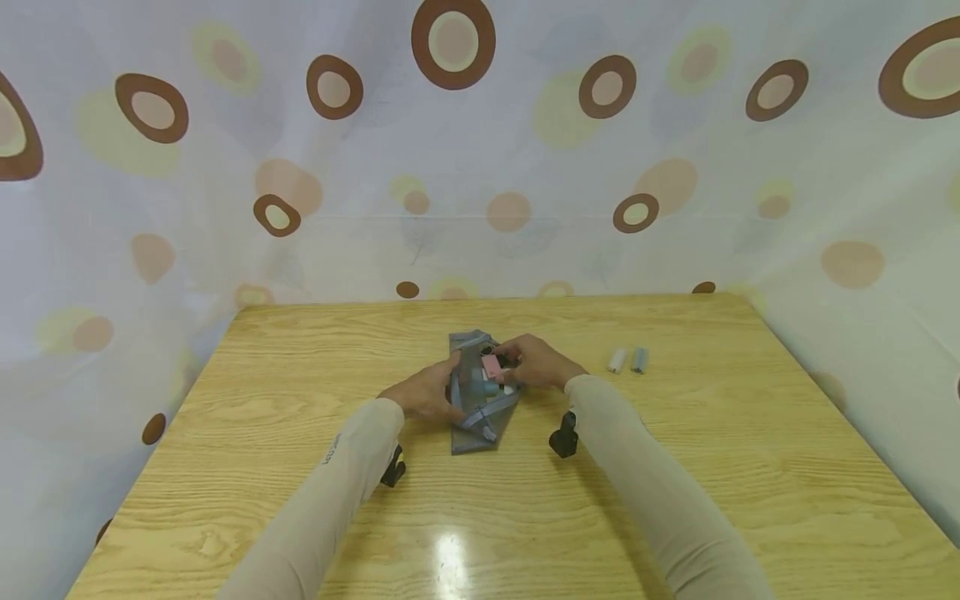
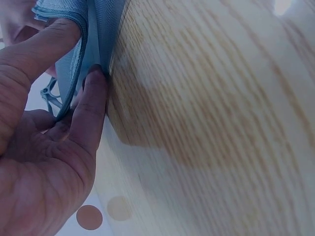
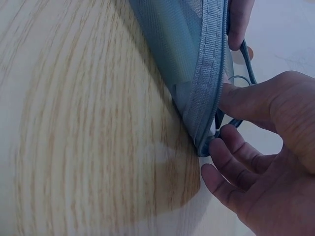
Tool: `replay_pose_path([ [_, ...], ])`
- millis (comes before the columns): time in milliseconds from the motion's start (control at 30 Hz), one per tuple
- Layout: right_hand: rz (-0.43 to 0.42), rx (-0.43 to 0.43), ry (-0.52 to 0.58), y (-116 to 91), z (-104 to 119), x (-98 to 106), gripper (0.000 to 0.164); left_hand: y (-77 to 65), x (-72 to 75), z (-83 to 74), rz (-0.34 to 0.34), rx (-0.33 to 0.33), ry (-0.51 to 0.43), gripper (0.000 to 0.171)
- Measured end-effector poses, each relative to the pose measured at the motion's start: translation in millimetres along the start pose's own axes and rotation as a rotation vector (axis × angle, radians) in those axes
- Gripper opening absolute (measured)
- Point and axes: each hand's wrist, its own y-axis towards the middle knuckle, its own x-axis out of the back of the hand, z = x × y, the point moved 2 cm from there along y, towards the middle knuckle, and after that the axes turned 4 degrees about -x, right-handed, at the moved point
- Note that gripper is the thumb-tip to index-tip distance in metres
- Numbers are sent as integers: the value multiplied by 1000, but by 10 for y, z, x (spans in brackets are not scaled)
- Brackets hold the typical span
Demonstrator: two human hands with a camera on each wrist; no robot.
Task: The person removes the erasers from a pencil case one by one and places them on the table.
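Note:
A blue-grey mesh zip pouch [image 1: 471, 440] lies on the table with its mouth spread. My left hand [image 1: 429, 393] grips its left side, thumb on one face and fingers on the other, near the zip edge [image 2: 82, 59]. Over the right part of the mouth my right hand [image 1: 534, 363] has its fingers bent, with the thumb [image 3: 246, 102] at the zip tape [image 3: 209, 69]. Inside the mouth a pink block [image 1: 491, 367] shows close to the right fingertips, with pale and dark pieces around it. I cannot tell whether the right fingers pinch that block.
Right of the pouch, a small white block [image 1: 617, 360] and a small grey block [image 1: 640, 360] lie side by side on the wooden table [image 1: 712, 467]. A spotted cloth [image 1: 510, 250] hangs behind the table and along its sides.

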Motion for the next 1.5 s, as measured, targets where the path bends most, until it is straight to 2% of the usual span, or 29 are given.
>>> replay_pose_path([
  [467, 16, -20, 7, -30, 39, 39, 51, 14, 11, -36, -5, -2, 19, 114],
  [600, 18, -3, -6, -41, 40, 51, 51, 17, 7, -42, -9, -8, 13, 114],
  [833, 1, 37, -3, -22, -36, 54, 49, 81, -7, 17, -18, -60, -12, 106],
  [1167, 9, 66, -39, -49, -38, 105, 46, 59, 1, -11, -24, -68, 0, 108],
  [1500, 24, 32, -7, -128, -48, 177, 47, 54, 4, -7, -23, -82, -21, 106],
])
